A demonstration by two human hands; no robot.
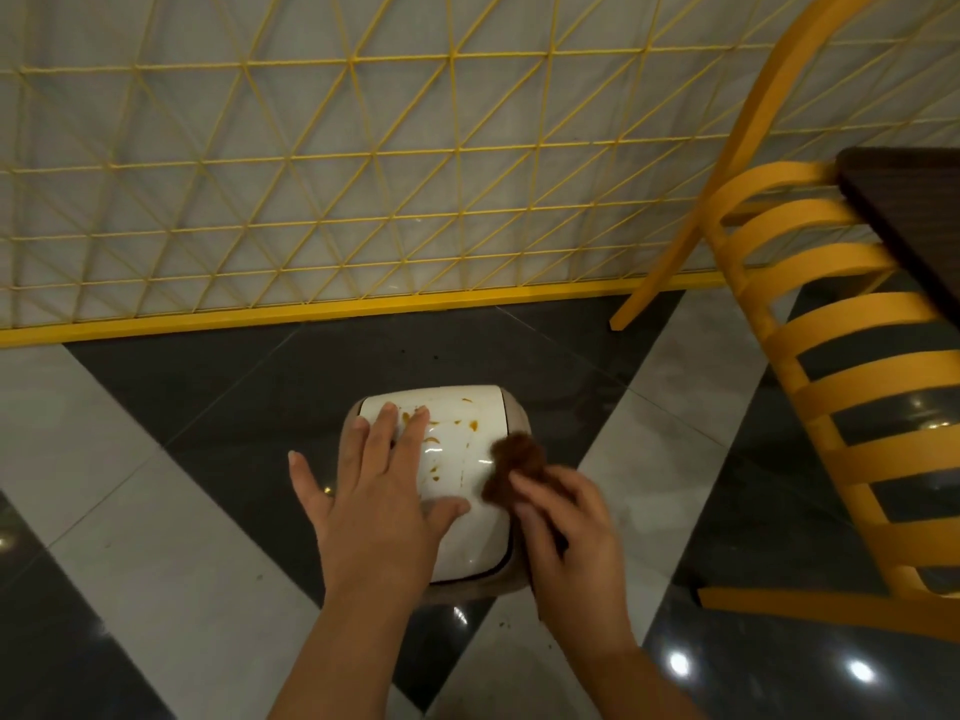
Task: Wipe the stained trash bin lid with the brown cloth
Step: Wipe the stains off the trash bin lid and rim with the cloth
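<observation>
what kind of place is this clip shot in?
Probably a cafe or restaurant dining area. A yellow slatted chair is pushed up to a dark table, a yellow wire-mesh partition runs behind, and a small lidded trash bin stands on a polished tile floor.

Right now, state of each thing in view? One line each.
trash bin lid: closed, orange stains on the far half
brown cloth: bunched, on the lid's right edge
left hand: flat on the lid, fingers spread
right hand: grips the cloth
yellow chair: upright, at the dark table
</observation>
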